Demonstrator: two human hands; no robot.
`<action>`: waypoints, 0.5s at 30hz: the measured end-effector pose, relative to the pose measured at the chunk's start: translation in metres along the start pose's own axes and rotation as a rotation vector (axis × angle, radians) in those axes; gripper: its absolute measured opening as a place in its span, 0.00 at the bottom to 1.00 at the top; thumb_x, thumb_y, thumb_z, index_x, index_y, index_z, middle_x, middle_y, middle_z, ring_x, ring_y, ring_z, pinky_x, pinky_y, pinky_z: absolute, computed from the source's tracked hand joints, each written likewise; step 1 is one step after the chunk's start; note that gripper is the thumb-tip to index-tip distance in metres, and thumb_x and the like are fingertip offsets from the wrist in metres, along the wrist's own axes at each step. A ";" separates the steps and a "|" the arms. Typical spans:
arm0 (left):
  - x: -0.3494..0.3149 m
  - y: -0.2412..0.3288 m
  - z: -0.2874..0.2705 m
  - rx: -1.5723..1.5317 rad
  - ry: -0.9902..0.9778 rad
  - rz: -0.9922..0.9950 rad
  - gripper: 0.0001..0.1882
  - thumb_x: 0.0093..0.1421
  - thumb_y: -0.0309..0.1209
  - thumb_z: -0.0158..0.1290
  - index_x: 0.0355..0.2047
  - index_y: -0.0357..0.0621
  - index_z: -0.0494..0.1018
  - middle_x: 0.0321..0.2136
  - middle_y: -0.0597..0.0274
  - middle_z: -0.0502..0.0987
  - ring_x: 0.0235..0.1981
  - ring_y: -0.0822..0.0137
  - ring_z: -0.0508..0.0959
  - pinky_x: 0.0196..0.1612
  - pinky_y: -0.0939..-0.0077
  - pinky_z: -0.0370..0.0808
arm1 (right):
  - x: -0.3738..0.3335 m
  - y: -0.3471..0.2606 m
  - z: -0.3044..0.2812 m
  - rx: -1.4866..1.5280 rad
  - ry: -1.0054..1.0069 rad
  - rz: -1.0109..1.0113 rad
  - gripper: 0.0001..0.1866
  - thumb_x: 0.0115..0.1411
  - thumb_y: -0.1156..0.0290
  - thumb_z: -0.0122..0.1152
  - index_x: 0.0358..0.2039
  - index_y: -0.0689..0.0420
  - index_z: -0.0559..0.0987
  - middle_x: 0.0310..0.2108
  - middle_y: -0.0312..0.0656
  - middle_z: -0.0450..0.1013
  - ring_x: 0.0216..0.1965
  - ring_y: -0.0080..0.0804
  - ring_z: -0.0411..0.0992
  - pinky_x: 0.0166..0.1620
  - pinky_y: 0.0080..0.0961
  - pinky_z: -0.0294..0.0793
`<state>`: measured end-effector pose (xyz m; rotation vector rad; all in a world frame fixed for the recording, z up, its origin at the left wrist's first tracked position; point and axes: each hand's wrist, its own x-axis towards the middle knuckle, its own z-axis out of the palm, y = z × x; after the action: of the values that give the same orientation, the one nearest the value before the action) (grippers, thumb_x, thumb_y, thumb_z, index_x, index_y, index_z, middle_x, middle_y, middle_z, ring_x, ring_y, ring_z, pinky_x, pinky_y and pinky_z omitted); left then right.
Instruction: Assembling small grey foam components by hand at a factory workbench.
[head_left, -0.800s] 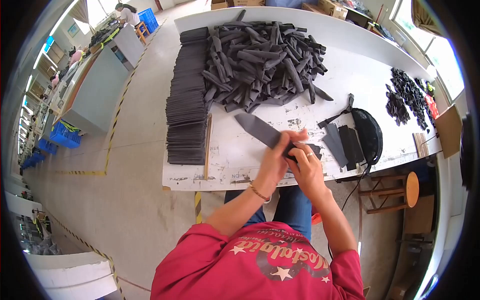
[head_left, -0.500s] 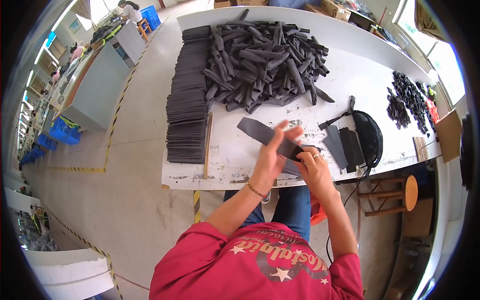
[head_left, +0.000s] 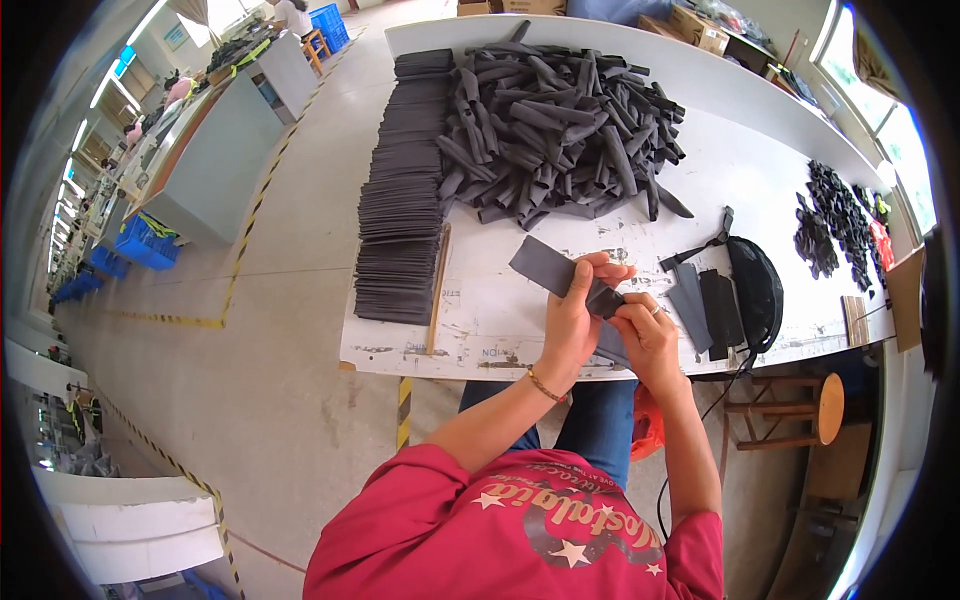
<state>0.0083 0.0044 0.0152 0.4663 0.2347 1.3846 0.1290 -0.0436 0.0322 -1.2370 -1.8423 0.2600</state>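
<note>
The left grip (head_left: 572, 328) is clamped on a dark grey strip (head_left: 543, 265), thumb on top and fingers behind, while the right grip (head_left: 648, 335) is pinched on its nearer, folded end. The strip sits between the two grips, its flat end pointing away to the left, seemingly raised above the counter (head_left: 480, 335) to give both thumbs room; the left appears to steady the length so the right can handle the end.

Left of the grips, a long stack (head_left: 400, 200) of similar strips is packed face to face, probably to keep them orderly and within reach. A wooden stick (head_left: 439, 290) lies just beside it, on the side toward the left grip. Beyond both grips is a loose pile of dark tubes (head_left: 570, 130), apparently heaped without order.

Another dark piece (head_left: 612, 345) lies beneath the grips, partly hidden. Right of the right grip, flat pieces (head_left: 720, 315) and a black pouch (head_left: 757, 295) crowd that side; farther right lies a heap of small black scraps (head_left: 835, 225). A stool (head_left: 829, 408) stands lower right of the grips.
</note>
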 end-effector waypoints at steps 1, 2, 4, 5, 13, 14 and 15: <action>0.000 -0.001 0.000 0.008 0.008 0.015 0.19 0.69 0.41 0.47 0.47 0.36 0.69 0.37 0.53 0.80 0.45 0.54 0.79 0.56 0.61 0.72 | 0.000 0.001 0.001 0.005 -0.001 -0.004 0.08 0.50 0.83 0.65 0.31 0.62 0.76 0.36 0.47 0.73 0.31 0.45 0.74 0.32 0.33 0.74; 0.000 -0.002 0.000 0.004 0.022 0.024 0.19 0.69 0.41 0.46 0.47 0.36 0.69 0.36 0.54 0.79 0.45 0.54 0.79 0.55 0.61 0.73 | 0.000 0.001 0.001 0.002 -0.005 -0.002 0.08 0.51 0.83 0.65 0.31 0.62 0.76 0.36 0.47 0.74 0.31 0.45 0.74 0.32 0.33 0.74; -0.001 -0.002 0.001 -0.001 0.028 0.030 0.19 0.69 0.41 0.46 0.47 0.36 0.69 0.36 0.54 0.79 0.45 0.54 0.79 0.55 0.62 0.73 | 0.000 0.001 0.002 0.001 -0.010 0.000 0.08 0.51 0.83 0.65 0.31 0.62 0.76 0.37 0.47 0.74 0.31 0.45 0.74 0.32 0.33 0.74; -0.002 -0.002 0.001 -0.008 0.032 0.033 0.19 0.69 0.41 0.46 0.47 0.36 0.69 0.35 0.54 0.79 0.45 0.54 0.79 0.55 0.62 0.73 | 0.001 0.001 0.002 0.003 -0.014 0.006 0.08 0.51 0.83 0.65 0.31 0.62 0.76 0.36 0.47 0.74 0.31 0.45 0.74 0.32 0.33 0.74; -0.001 -0.004 -0.001 0.009 0.054 0.087 0.19 0.70 0.42 0.45 0.47 0.35 0.68 0.35 0.56 0.79 0.44 0.55 0.79 0.53 0.63 0.73 | 0.004 -0.001 0.006 0.017 -0.016 -0.003 0.07 0.51 0.83 0.64 0.31 0.63 0.76 0.36 0.48 0.74 0.31 0.46 0.74 0.32 0.33 0.74; -0.001 -0.004 -0.001 0.013 0.059 0.093 0.20 0.70 0.42 0.45 0.47 0.35 0.68 0.35 0.56 0.79 0.44 0.55 0.79 0.53 0.63 0.73 | 0.004 -0.001 0.007 0.023 -0.020 0.007 0.07 0.51 0.83 0.64 0.31 0.63 0.76 0.36 0.48 0.74 0.31 0.46 0.74 0.33 0.33 0.74; -0.001 -0.004 -0.001 0.013 0.060 0.092 0.20 0.70 0.42 0.45 0.47 0.35 0.68 0.35 0.56 0.79 0.44 0.55 0.79 0.53 0.63 0.73 | 0.004 -0.001 0.007 0.029 -0.024 0.018 0.07 0.51 0.83 0.64 0.31 0.63 0.76 0.36 0.48 0.74 0.31 0.46 0.74 0.33 0.33 0.74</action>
<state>0.0106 0.0030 0.0122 0.4513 0.2742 1.4893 0.1228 -0.0382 0.0307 -1.2362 -1.8427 0.3116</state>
